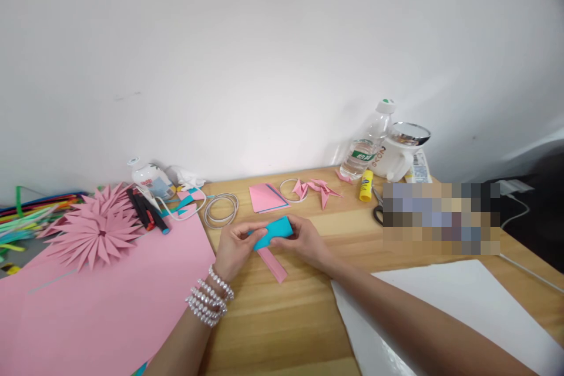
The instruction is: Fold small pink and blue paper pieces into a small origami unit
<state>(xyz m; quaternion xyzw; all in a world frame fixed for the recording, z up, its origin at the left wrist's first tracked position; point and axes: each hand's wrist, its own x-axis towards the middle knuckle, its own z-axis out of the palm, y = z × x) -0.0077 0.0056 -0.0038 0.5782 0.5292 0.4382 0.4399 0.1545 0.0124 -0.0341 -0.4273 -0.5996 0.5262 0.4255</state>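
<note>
A folded piece of blue paper (274,231) is held between my two hands above the wooden table. My left hand (238,245), with pearl bracelets (209,299) on its wrist, pinches the paper's left end between thumb and fingers. My right hand (304,241) grips the right end, its thumb on the front face. Below the blue paper a pink folded strip (273,265) slants down toward me; whether it joins the blue paper is hidden. Just beyond my hands lie a pink folded sheet (267,197) with blue edges and pink folded paper pieces (324,190).
Pink sheets (110,317) and a spiky pink paper flower (99,232) lie left, with markers (145,208) and pipe cleaners (35,223). A coiled cable (221,210), glue stick (365,186), scissors (378,211), water bottle (366,144) and mug (399,155) stand behind. A white sheet (445,299) lies right.
</note>
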